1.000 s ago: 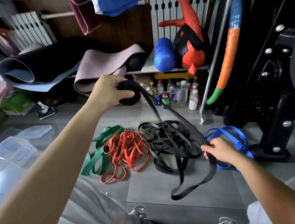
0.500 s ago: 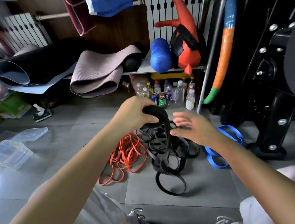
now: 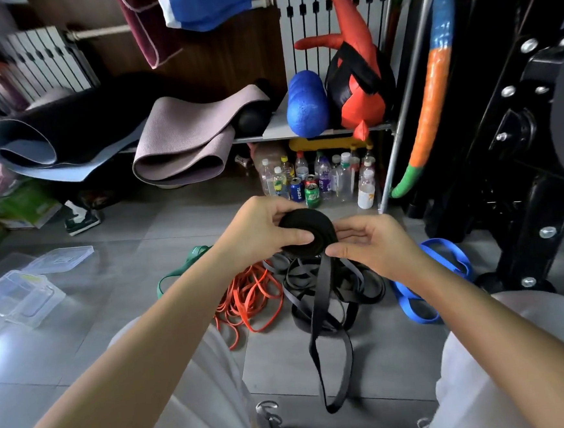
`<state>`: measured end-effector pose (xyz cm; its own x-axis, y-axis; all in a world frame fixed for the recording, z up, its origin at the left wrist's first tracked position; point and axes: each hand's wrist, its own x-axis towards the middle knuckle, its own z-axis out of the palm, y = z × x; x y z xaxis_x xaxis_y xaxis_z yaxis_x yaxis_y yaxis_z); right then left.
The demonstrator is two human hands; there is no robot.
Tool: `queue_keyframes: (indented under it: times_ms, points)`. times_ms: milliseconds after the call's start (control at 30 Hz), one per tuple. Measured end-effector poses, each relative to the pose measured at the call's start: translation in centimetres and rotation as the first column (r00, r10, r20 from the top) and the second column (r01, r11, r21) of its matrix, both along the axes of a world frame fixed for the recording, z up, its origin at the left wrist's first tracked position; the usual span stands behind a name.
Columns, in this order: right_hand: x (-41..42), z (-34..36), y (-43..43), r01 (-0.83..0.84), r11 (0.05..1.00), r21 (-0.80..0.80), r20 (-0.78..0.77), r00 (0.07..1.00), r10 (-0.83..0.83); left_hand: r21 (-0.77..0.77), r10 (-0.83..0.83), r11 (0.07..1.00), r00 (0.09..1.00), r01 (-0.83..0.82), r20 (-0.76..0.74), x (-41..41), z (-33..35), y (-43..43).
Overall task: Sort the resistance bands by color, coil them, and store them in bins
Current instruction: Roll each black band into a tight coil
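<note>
My left hand (image 3: 261, 230) grips a black band coil (image 3: 309, 232), thumb across its face. My right hand (image 3: 374, 243) pinches the coil's right edge where the band's loose tail (image 3: 327, 338) hangs down to the floor. Under my hands lies a pile of black bands (image 3: 340, 287). Left of it sit tangled orange bands (image 3: 250, 300) and green bands (image 3: 183, 265), partly hidden by my left forearm. Blue bands (image 3: 447, 268) lie to the right. Clear plastic bins (image 3: 17, 299) stand on the floor at the left.
A clear lid (image 3: 65, 259) lies beside the bins. Bottles and cans (image 3: 318, 182) stand under a shelf holding rolled mats (image 3: 180, 144) and a blue roller (image 3: 306, 105). A black rack base (image 3: 520, 256) is at the right. My knees and shoes fill the bottom.
My left hand has come down from near the shelf to just above the black pile. My right hand rose from the floor and closed on the coil, which has grown while the tail shortened.
</note>
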<state>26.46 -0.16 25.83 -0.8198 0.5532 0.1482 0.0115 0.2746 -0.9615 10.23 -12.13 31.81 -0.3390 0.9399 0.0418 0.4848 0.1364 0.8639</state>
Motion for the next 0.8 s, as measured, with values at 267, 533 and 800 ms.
queue_keyframes:
  times_ms: [267,533,800]
  points:
    - [-1.0,0.3,-0.3,0.079,0.992,-0.102,-0.095,0.991,-0.089,0.052,0.021,0.997,0.831,-0.06,0.556,-0.3,-2.1,0.0]
    - [-1.1,0.5,0.0,0.073,0.996,0.059,0.04,0.996,-0.075,0.041,-0.057,0.998,0.84,0.041,0.539,-1.1,-3.1,0.2]
    - [-1.6,-0.8,0.4,0.141,0.99,-0.017,0.037,0.989,-0.14,0.103,0.027,0.988,0.784,-0.115,0.62,-0.8,-5.4,0.6]
